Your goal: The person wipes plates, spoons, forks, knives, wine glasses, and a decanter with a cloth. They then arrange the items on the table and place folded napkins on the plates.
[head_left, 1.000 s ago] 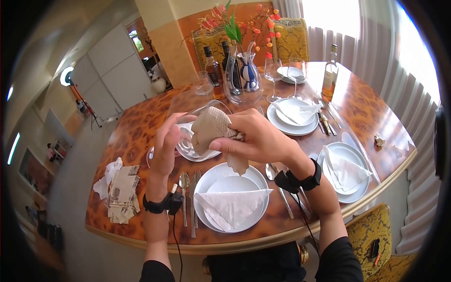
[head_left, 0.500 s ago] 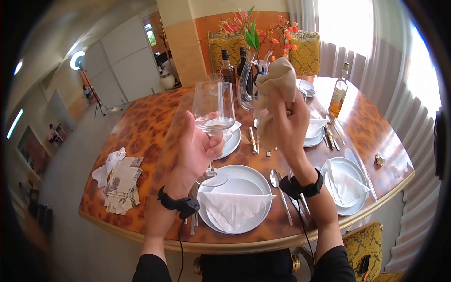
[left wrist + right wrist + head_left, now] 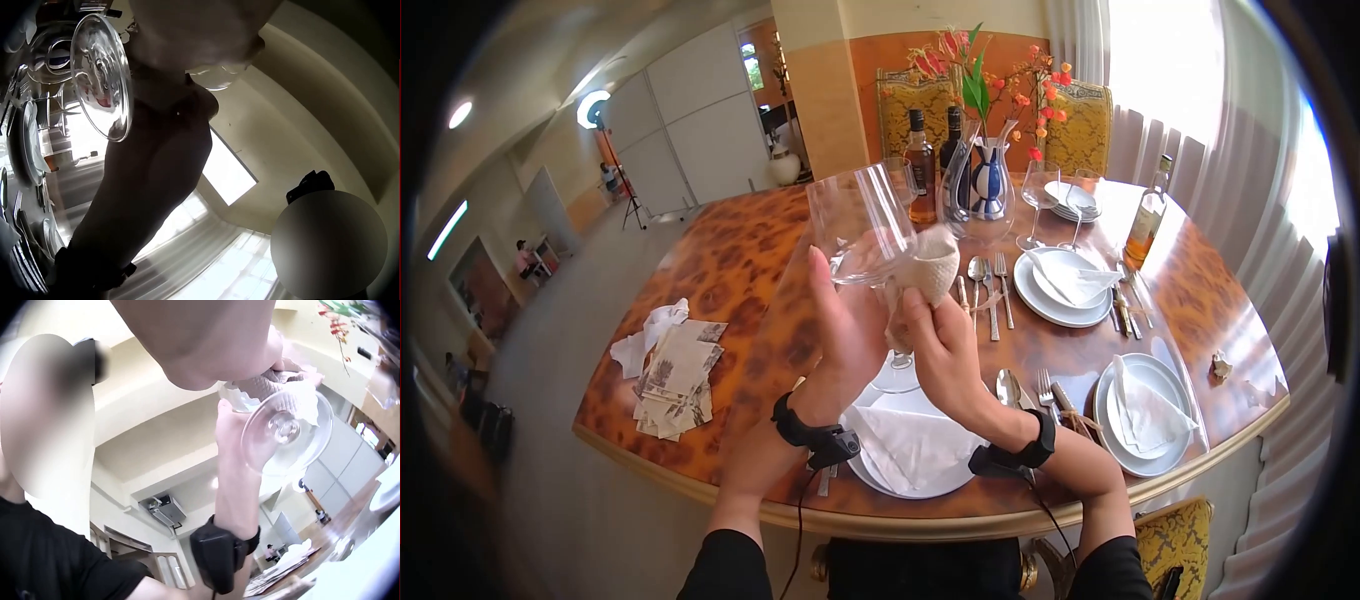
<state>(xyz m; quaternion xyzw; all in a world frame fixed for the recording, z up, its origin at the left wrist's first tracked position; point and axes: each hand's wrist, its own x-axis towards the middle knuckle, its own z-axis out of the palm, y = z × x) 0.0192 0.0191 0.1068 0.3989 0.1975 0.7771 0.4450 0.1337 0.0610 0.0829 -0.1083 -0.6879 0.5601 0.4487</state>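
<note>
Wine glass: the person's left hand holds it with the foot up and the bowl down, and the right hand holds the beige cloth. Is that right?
Not quite. The head view shows the wine glass with its bowl up, somewhat tilted, and its foot down. The rest stands: the left hand holds it, and the right hand holds the beige cloth.

Dining room, with laid table (image 3: pixel 750 270), patterned chairs (image 3: pixel 1083 130) and curtains (image 3: pixel 1260 220).
</note>
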